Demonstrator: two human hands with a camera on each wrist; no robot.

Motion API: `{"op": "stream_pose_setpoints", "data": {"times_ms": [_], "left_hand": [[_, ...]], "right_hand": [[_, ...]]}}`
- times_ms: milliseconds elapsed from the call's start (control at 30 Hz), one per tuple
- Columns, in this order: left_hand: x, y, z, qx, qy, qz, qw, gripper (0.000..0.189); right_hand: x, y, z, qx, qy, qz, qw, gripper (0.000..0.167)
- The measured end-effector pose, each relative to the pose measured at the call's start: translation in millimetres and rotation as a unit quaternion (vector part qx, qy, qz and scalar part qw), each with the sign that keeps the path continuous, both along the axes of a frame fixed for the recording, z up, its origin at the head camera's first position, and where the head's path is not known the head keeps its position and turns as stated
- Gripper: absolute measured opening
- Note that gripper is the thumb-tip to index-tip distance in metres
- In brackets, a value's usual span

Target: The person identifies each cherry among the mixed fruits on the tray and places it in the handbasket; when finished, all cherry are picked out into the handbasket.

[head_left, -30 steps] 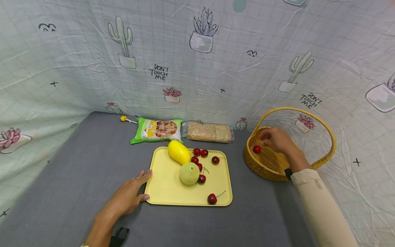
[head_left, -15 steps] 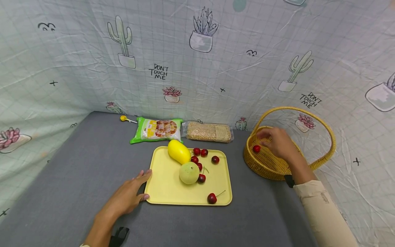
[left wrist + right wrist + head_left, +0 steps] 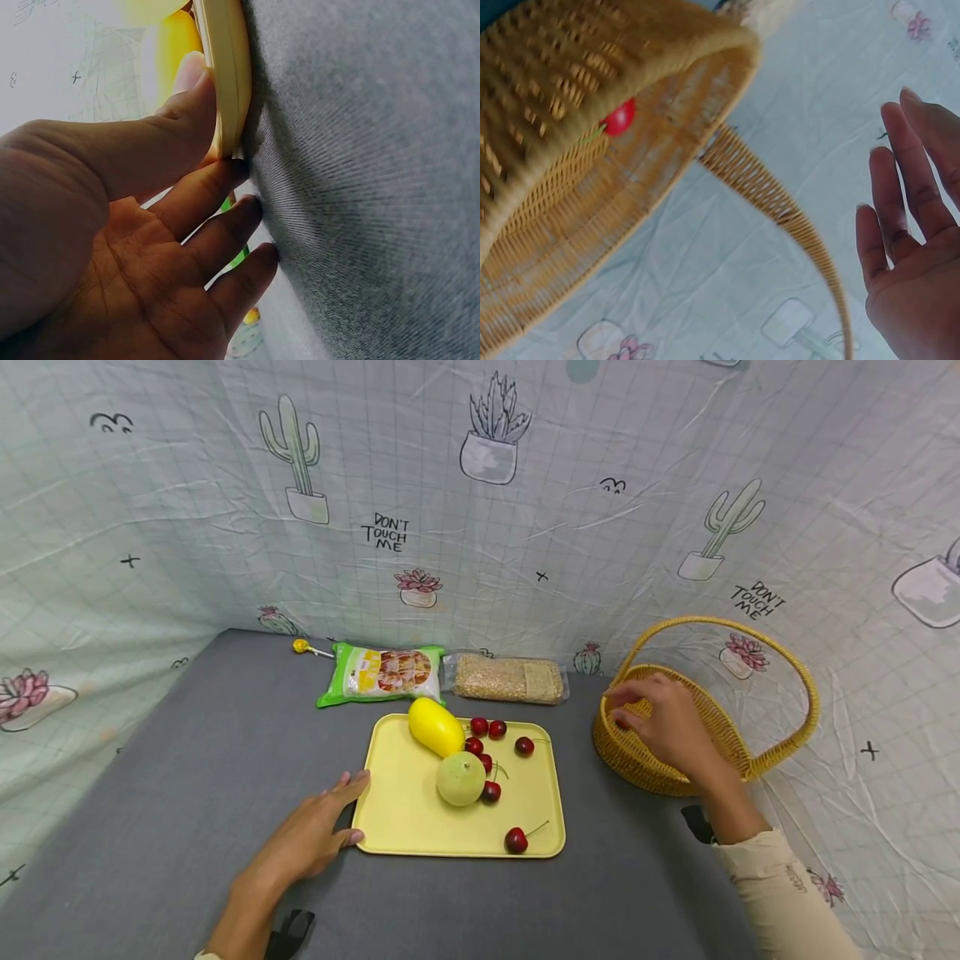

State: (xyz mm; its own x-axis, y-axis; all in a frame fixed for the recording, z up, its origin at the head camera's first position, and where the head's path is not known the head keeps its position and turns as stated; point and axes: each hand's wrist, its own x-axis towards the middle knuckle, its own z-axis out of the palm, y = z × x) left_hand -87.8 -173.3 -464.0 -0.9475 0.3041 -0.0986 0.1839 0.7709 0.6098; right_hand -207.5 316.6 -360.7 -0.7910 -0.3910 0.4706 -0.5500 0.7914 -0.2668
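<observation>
My left hand (image 3: 311,837) rests against the left edge of a pale yellow tray (image 3: 405,835), thumb near its front corner. In the left wrist view, the thumb and index fingertip meet the tray's side (image 3: 231,82), with the other fingers loosely extended. The tray bears a yellow mango-shaped fruit (image 3: 435,727), a round pale green fruit (image 3: 460,779) and several dark red cherries (image 3: 516,840). Over the wicker basket (image 3: 637,768) hovers my right hand (image 3: 667,718), its fingers relaxed and holding nothing. Inside the basket lies a red cherry (image 3: 620,118), partly hidden by the hand in the head view.
Behind the tray lie a green-and-white food packet (image 3: 386,674) and a clear bag of grain (image 3: 506,679). A yellow lollipop (image 3: 302,646) sits at the back left. The basket's tall arched handle (image 3: 808,693) rises at the right, close to the patterned cloth (image 3: 870,677).
My right hand has shifted slightly left and toward me, above the basket's left rim, and now covers most of the cherry inside. My left hand and the tray have stayed put.
</observation>
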Motion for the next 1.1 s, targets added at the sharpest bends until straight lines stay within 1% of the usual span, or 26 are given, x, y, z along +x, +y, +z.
{"op": "stream_pose_setpoints", "data": {"times_ms": [133, 267, 467, 700, 900, 1100], "left_hand": [[-0.2, 0.0, -0.1, 0.000, 0.001, -0.001, 1.0000, 0.084], [0.1, 0.4, 0.1, -0.001, -0.003, 0.002, 1.0000, 0.085], [0.1, 0.5, -0.3, -0.002, -0.006, 0.006, 1.0000, 0.085], [-0.2, 0.7, -0.8, -0.008, -0.007, 0.008, 0.9999, 0.085], [-0.6, 1.1, -0.4, -0.012, -0.003, 0.007, 0.9999, 0.085], [-0.8, 1.6, -0.4, -0.011, -0.002, 0.006, 0.9999, 0.085]], "right_hand": [[10.4, -11, -0.1, -0.008, 0.014, 0.011, 0.9998, 0.030], [19.9, -21, -0.5, -0.018, 0.012, 0.025, 0.9995, 0.031], [32.9, -34, -6.7, -0.017, 0.019, 0.046, 0.9986, 0.032], [48.1, -48, -18.9, -0.013, 0.028, 0.078, 0.9965, 0.036], [61.7, -57, -31.2, -0.009, 0.008, 0.097, 0.9952, 0.038], [72.3, -63, -46.3, -0.008, -0.007, 0.123, 0.9924, 0.038]]}}
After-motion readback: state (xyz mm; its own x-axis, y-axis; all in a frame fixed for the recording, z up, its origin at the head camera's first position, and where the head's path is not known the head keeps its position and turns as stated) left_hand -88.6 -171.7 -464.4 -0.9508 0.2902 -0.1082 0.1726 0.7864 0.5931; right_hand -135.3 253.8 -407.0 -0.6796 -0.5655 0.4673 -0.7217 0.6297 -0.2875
